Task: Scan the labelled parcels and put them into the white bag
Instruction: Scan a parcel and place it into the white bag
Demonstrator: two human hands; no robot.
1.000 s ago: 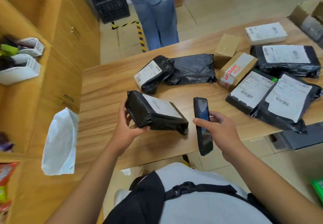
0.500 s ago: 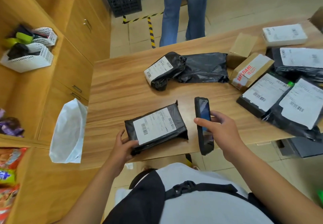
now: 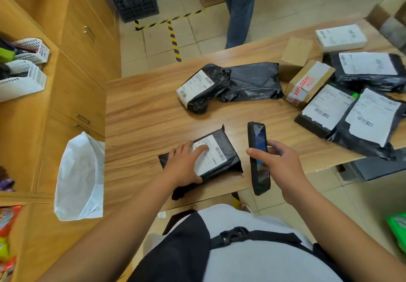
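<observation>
One parcel (image 3: 222, 160) lies label-up near the table (image 3: 142, 114) edge, long axis running near-left to far-right. Left hand (image 3: 184, 164) presses it, fingers flat; right hand (image 3: 283, 163) grips the scanner (image 3: 257, 141).

Wooden table (image 3: 140, 114), tan cabinets (image 3: 83, 66), tiled floor (image 3: 197, 35)
</observation>
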